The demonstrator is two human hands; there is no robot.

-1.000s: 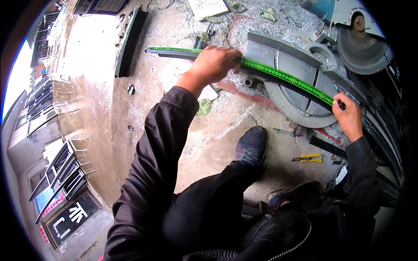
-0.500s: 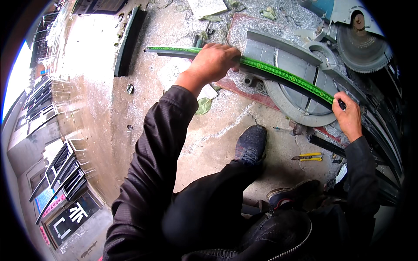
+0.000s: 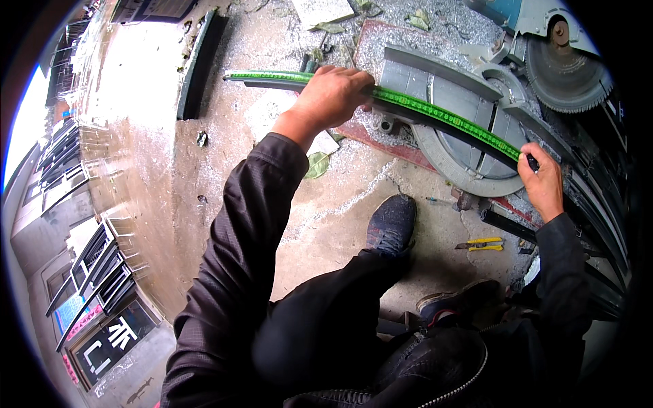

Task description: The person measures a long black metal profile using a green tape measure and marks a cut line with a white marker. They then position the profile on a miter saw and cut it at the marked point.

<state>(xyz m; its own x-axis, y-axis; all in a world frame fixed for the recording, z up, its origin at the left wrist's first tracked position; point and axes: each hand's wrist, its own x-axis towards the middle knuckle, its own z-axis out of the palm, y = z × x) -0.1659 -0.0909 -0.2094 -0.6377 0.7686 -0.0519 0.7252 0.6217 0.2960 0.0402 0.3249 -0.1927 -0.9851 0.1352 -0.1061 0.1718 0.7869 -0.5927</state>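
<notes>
A green tape measure blade [image 3: 435, 112] lies stretched along a dark metal profile [image 3: 469, 137], both held above the grey base [image 3: 469, 180] of a mitre saw. My left hand [image 3: 335, 95] is closed over the profile and blade near their left part, fingers wrapped round. At the right end my right hand [image 3: 543, 178] pinches the blade against the profile; a small dark piece shows by its thumb, too hidden to name. The blade's far left end reaches the profile's tip, beyond my left hand.
The toothed saw disc [image 3: 568, 75] stands raised at the upper right. A yellow utility knife [image 3: 480, 244] lies on the floor near my shoes. Another dark profile [image 3: 202, 68] lies at the upper left. Long dark profiles [image 3: 598, 217] crowd the right side. Metal shavings and leaves litter the floor.
Almost nothing differs. Both hands, with the tape measure and profile, have shifted very slightly to the left.
</notes>
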